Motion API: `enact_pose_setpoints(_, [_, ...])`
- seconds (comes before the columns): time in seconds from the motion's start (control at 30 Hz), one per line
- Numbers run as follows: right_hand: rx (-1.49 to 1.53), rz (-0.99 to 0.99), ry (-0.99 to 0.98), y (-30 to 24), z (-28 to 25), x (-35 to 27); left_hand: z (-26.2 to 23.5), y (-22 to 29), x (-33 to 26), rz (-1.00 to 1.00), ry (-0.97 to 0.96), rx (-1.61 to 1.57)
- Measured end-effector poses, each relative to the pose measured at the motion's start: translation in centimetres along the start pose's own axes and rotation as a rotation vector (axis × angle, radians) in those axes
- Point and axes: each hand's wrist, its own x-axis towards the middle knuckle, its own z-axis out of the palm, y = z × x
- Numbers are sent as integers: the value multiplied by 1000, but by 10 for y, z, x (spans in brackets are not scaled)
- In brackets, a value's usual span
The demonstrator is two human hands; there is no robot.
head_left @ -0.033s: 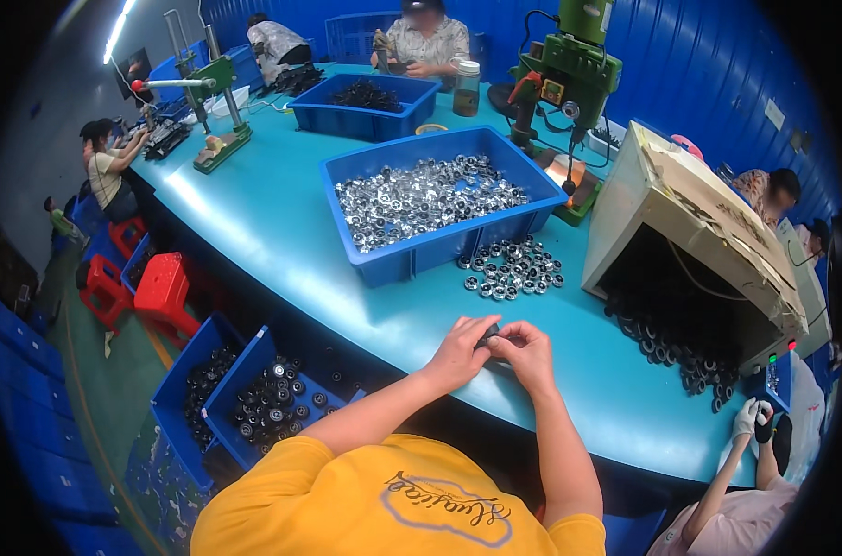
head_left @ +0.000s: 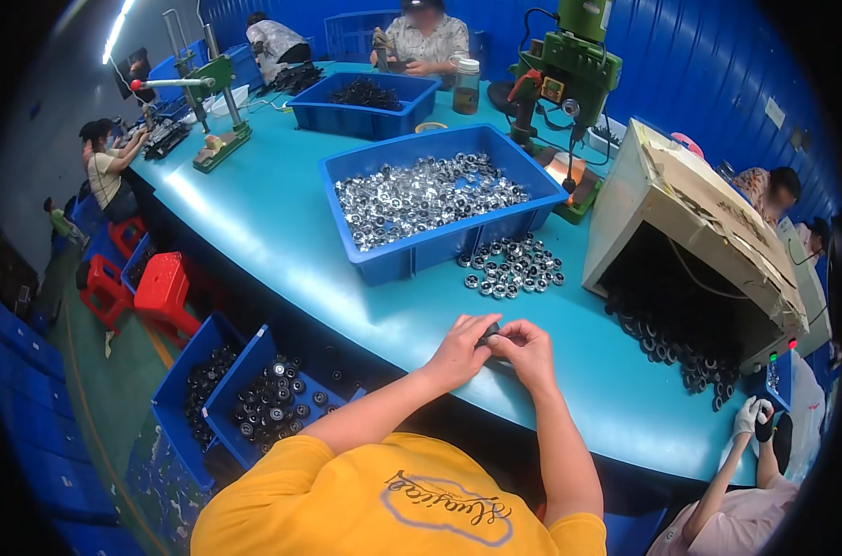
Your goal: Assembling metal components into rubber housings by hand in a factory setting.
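Close to the table's front edge, my left hand [head_left: 459, 351] is closed round a small black round part [head_left: 488, 334]. The fingertips of my right hand [head_left: 526, 353] pinch the same part from the other side, so my fingers cover most of it. Beyond my hands, a loose group of shiny silver ring-shaped parts with dark centres [head_left: 512, 269] lies on the turquoise table [head_left: 347, 329]. Behind them stands a large blue bin [head_left: 402, 265] filled with similar silver parts. Many black rings [head_left: 666, 350] spill from an open-fronted box [head_left: 615, 222] at the right.
Blue bins [head_left: 219, 408] with black round parts stand low at my left. A green drill press [head_left: 578, 69] rises behind the box; a green hand press [head_left: 226, 116] stands far left. A gloved co-worker's hand [head_left: 745, 417] is at the right. Red stools [head_left: 163, 289] stand left of the table.
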Motion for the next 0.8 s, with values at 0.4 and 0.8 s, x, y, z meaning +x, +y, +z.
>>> enact_pose_setpoints(0.4, [7,-131,-21,-7,6,2,2,-19,4,-369,-61,-639])
enact_pose_setpoints(0.8, [140,16,-85,-12,1,2,8,-16,8,-331,-132,-810])
